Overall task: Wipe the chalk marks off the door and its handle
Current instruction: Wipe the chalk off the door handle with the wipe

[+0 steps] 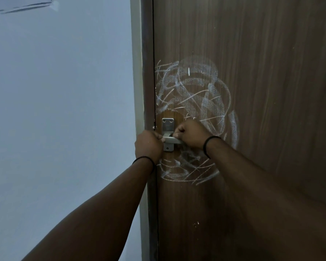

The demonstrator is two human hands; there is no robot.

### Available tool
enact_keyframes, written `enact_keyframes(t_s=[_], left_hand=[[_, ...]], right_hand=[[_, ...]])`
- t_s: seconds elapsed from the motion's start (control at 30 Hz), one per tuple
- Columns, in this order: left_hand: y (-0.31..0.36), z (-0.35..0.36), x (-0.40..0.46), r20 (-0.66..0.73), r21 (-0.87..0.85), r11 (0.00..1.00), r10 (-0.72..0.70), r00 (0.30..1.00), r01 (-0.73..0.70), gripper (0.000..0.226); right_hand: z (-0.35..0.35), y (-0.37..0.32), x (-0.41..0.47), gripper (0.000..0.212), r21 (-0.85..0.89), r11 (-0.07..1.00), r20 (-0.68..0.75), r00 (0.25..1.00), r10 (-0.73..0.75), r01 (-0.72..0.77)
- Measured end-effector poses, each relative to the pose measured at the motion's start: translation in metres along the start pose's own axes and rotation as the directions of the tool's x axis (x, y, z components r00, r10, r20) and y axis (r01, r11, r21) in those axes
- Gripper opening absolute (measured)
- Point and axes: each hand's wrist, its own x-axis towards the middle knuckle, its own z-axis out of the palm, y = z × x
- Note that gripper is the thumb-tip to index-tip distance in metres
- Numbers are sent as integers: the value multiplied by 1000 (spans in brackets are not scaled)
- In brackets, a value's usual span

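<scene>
— At the middle of the view, what are the fingers doing?

— Both sets are curled tight. The left hand point(148, 143) has its fingers bent toward the lever's pivot end, thumb tip touching the metal. The right hand point(191, 135) has its fingers wrapped over the handle point(172, 140) from the 3 o'clock side. Whether either holds a cloth I cannot tell; none shows between the knuckles.

— And the handle itself?

— A grey metal lever on a narrow upright backplate point(167, 125), two screws at its top, one at its foot. It sits on the door's left edge, close to the frame, and only a short stretch of lever shows between the two fists.

— Where is the chalk?

— The chalk marks point(192, 91) spread as white loops and scratchy lines from 12 to 2 o'clock of the handle, with a pale streak at 3 o'clock past the right wrist. More scribbles lie at 6 o'clock, under the right forearm.

— Further out?

— Each wrist wears a thin black band point(208, 145). Both forearms reach in from the bottom of the view. The brown wood-grain door point(271, 72) fills the right half; a dark frame edge point(148, 72) runs down beside it, and a pale blue wall point(55, 110) lies at 9 o'clock.
</scene>
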Motion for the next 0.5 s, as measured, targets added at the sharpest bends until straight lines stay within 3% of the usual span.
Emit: enact_keyframes(t_s=[0.1, 0.2, 0.3, 0.37, 0.43, 0.5], left_hand=[[1, -1, 0, -2, -7, 1000, -10, 1000, 10, 13], [1, -4, -1, 15, -34, 999, -22, 1000, 22, 13], [1, -2, -2, 44, -85, 995, -48, 998, 52, 15], [1, 1, -2, 79, -125, 988, -82, 993, 92, 16], [0, 3, -1, 119, -162, 978, -115, 986, 133, 17], [0, 4, -1, 147, -173, 973, -129, 981, 154, 19]], right_hand=[[15, -6, 7, 20, -48, 998, -30, 999, -29, 27], [9, 7, 0, 15, 41, 999, -89, 996, -7, 10], [-3, 25, -10, 15, 84, 989, -244, 960, 141, -125], [-8, 31, -17, 21, 113, 970, -393, 887, 243, -215], [-11, 27, -16, 23, 163, 971, -483, 844, 232, -174], [-9, 11, -8, 20, 193, 979, -473, 868, 153, -68]])
